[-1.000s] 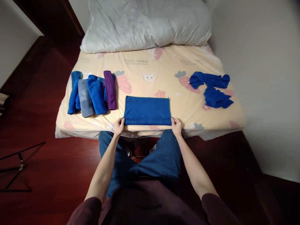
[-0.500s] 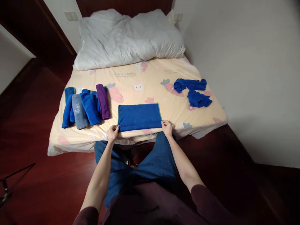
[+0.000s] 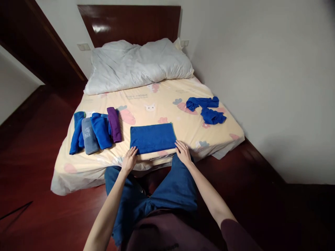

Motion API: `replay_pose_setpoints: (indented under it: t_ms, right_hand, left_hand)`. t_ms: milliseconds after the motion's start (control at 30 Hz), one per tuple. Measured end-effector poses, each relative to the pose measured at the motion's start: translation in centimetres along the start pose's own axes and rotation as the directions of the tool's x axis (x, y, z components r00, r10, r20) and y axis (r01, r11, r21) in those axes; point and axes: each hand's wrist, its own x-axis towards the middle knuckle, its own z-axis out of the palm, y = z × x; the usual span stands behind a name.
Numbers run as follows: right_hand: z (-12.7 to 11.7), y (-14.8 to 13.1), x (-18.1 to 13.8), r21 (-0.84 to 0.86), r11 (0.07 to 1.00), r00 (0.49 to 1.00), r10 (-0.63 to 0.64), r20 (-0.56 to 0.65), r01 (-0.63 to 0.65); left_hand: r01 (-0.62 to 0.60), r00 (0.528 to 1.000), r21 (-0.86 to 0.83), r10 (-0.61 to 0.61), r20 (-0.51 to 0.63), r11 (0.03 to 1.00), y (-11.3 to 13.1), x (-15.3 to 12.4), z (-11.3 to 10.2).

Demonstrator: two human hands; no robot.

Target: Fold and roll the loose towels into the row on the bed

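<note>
A blue towel (image 3: 153, 137) with thin green edging lies flat as a rectangle near the front edge of the bed. My left hand (image 3: 129, 158) rests at its near left corner, fingers stretched out and touching the cloth. At the near right corner, my right hand (image 3: 183, 151) lies with its fingers extended against the towel's edge. Neither hand pinches the cloth. To the left sit several rolled towels: a grey one (image 3: 89, 136), a purple one (image 3: 114, 124) and blue ones (image 3: 101, 132). Two crumpled blue cloths (image 3: 213, 116) lie on the right.
The bed (image 3: 154, 115) has a cream sheet with carrot and rabbit prints. A white quilt (image 3: 138, 66) is heaped at the wooden headboard (image 3: 133, 24). A white wall (image 3: 261, 87) stands on the right. A thin dark rod (image 3: 16, 210) shows at lower left.
Both hands have let go of their pinch on the towel's near corners and now lie with fingers extended there. The view has tilted up, showing more headboard.
</note>
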Motion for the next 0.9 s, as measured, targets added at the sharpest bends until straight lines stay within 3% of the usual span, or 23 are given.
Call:
replay_pose_setpoints:
  t_ms: [100, 200, 333, 600, 733, 900]
  right_hand:
    - [0.8, -0.1, 0.7, -0.023, 0.999, 0.993, -0.022, 0.114, 0.025]
    - [1.4, 0.1, 1.1, -0.045, 0.999, 0.99, 0.017, 0.14, -0.011]
    - [1.5, 0.2, 1.4, -0.05, 0.998, 0.992, 0.032, 0.121, -0.026]
    - [1.7, 0.4, 1.9, -0.009, 0.998, 0.995, 0.057, 0.076, -0.057]
    - [1.9, 1.1, 2.0, 0.01, 0.995, 0.994, 0.102, 0.037, -0.103]
    - [2.0, 1.9, 2.1, 0.079, 0.988, 0.991, 0.129, 0.028, -0.131]
  left_hand:
    - [0.037, 0.998, 0.025, -0.039, 0.056, 0.999, -0.6, 0.9, 0.6]
    - [0.039, 0.997, 0.004, -0.039, 0.071, 0.999, -1.3, 1.6, 0.8]
    - [0.073, 0.996, -0.093, -0.068, 0.049, 0.993, -2.2, 1.9, 1.1]
    - [0.146, 0.952, -0.48, -0.255, -0.171, 0.865, -3.1, 1.3, 2.6]
    - [0.222, 0.918, -0.591, -0.371, -0.141, 0.775, -3.4, 1.2, 1.8]
    - [0.219, 0.926, -0.581, -0.354, -0.13, 0.784, -3.4, 1.5, 1.3]
